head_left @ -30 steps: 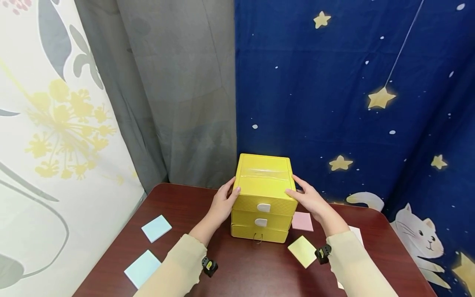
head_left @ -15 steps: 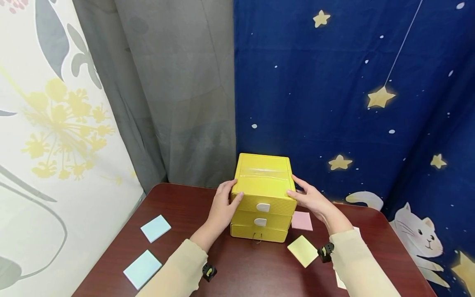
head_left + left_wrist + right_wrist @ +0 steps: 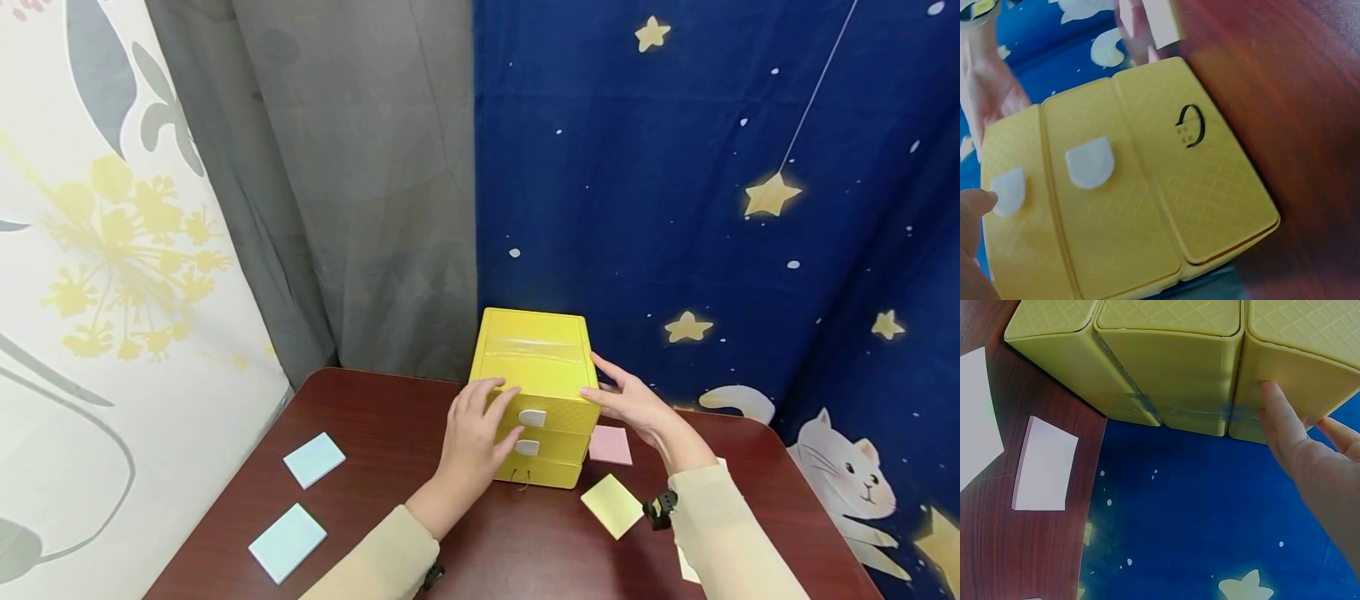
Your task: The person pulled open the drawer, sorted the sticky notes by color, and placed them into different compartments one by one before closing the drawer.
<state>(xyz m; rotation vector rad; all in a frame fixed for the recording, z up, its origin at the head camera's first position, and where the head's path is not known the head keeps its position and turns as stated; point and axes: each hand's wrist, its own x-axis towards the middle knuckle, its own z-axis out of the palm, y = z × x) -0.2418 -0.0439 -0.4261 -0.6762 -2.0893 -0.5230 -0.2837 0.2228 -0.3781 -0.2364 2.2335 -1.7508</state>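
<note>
A yellow three-drawer plastic box [image 3: 534,354] stands on the dark red-brown table, with clear tape across its top. White tabs mark its top drawer [image 3: 1009,192] and middle drawer [image 3: 1090,164]; the bottom drawer has a thin dark loop [image 3: 1194,125]. My left hand [image 3: 472,433] is in front of the box's left part, fingers spread and slightly bent. In the left wrist view one of its fingertips overlaps the edge of the top tab. Against the box's right side rest the fingers of my right hand [image 3: 637,408], its thumb at the upper front edge.
Two light blue paper pads [image 3: 314,459] lie on the left of the table [image 3: 390,442]. Right of the box are a pink pad [image 3: 611,445] and a yellow pad [image 3: 612,506]. A pale paper [image 3: 687,568] is partly hidden by the right sleeve. Curtains hang behind.
My left hand has left the box's left side and moved right, across its front toward the tabs. The right hand stays at the right side; the box has hardly moved.
</note>
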